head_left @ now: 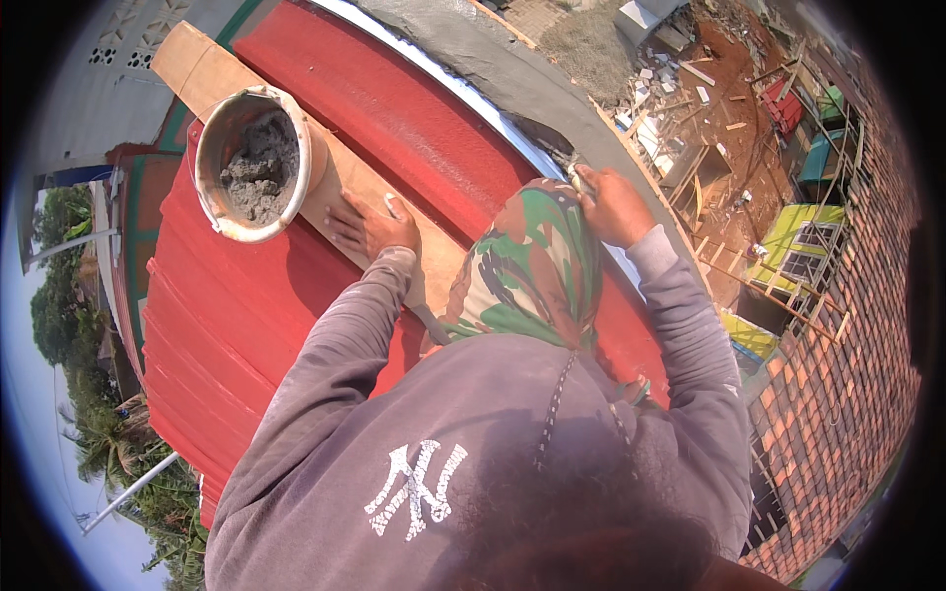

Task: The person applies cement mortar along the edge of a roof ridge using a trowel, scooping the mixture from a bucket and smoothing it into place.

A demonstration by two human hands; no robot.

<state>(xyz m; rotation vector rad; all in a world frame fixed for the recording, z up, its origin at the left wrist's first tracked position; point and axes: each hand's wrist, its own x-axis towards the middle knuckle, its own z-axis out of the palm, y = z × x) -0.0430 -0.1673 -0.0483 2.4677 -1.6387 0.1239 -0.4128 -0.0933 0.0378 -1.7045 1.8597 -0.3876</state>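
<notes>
My left hand (374, 229) lies flat on a wooden plank (205, 71), fingers spread, just beside a bucket. The bucket (314, 158) is pale, smeared at the rim, and holds wet grey mortar (261, 169). At the right, my right hand (621, 205) is closed round the handle of a trowel (575, 177). Its blade is mostly hard to make out against the dark gap by the smoothed grey mortar ledge (512, 74). My knee in camouflage cloth (537, 251) rests between both hands, over the red roof sheet.
Red ribbed roofing (222, 305) slopes away on the left, with trees (74, 305) beyond. A pale blue-white strip (463, 84) runs along the ledge. Past the ledge the ground drops to red soil (724, 108) with rubble and timber. A tiled roof (847, 404) lies lower right.
</notes>
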